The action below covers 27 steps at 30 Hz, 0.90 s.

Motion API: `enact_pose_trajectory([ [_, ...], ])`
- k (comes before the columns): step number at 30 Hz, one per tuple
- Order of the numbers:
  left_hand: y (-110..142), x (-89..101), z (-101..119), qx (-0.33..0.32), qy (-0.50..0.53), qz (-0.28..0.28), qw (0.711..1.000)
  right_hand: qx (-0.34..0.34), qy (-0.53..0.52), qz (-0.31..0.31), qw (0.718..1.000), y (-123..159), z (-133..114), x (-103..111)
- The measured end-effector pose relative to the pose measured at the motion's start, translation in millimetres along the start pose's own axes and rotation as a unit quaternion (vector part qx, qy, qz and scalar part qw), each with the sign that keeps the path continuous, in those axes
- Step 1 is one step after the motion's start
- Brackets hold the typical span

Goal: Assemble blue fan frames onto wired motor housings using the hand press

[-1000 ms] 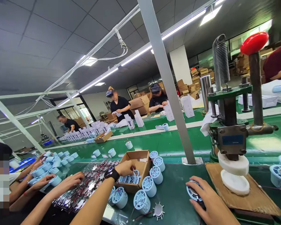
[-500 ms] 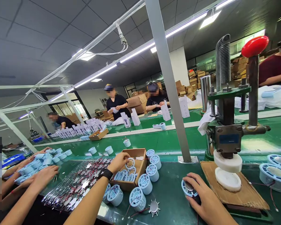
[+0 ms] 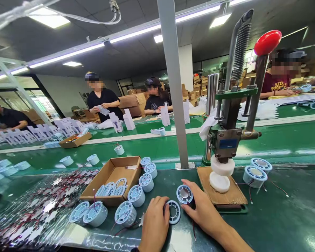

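Observation:
My left hand pinches a flat light-blue spoked ring by its left edge, low over the green bench. Just right of the ring, my right hand grips a short light-blue round housing with a silver disc in its top and a thin wire hanging below. Ring and housing are side by side; whether they touch I cannot tell. A silver star-shaped metal part is partly hidden behind my left hand. A cardboard box of similar rings lies beyond that hand.
A lever press with white round pads stands right, on a cardboard sheet. Several blue housings curve around the box; two more sit right of the press. Wired star-shaped parts cover the left. A metal post rises mid-bench; people work opposite.
My left hand has brought a ring from above the cardboard box rightward, beside the housing in my right hand. The view has swung right, and the hands at far left are out of sight.

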<state>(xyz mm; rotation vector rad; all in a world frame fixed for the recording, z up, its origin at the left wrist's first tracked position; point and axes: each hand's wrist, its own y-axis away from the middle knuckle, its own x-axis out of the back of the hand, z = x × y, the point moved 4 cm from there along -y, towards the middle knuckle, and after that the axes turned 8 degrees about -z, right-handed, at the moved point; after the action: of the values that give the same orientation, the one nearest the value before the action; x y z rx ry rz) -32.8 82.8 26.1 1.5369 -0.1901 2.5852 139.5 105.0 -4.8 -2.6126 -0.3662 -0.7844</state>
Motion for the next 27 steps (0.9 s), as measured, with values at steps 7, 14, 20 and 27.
enact_pose_trajectory([
  [7, 11, 0.7, -5, -0.095, 0.0, -0.093, 0.991, 0.029, -0.01, 0.018, 0.999, 2, -6, 5],
  [14, 12, -6.7, -5, -0.107, -0.064, -0.094, 0.988, 0.051, 0.007, 0.086, 0.995, 9, -14, 23],
  [20, 10, -1.0, -8, -0.084, 0.003, -0.08, 0.993, 0.003, 0.085, 0.151, 0.985, 58, -9, 3],
  [27, 15, -8.1, 32, -0.114, 0.133, -0.02, 0.984, 0.006, 0.094, 0.145, 0.985, 72, -2, -13],
])
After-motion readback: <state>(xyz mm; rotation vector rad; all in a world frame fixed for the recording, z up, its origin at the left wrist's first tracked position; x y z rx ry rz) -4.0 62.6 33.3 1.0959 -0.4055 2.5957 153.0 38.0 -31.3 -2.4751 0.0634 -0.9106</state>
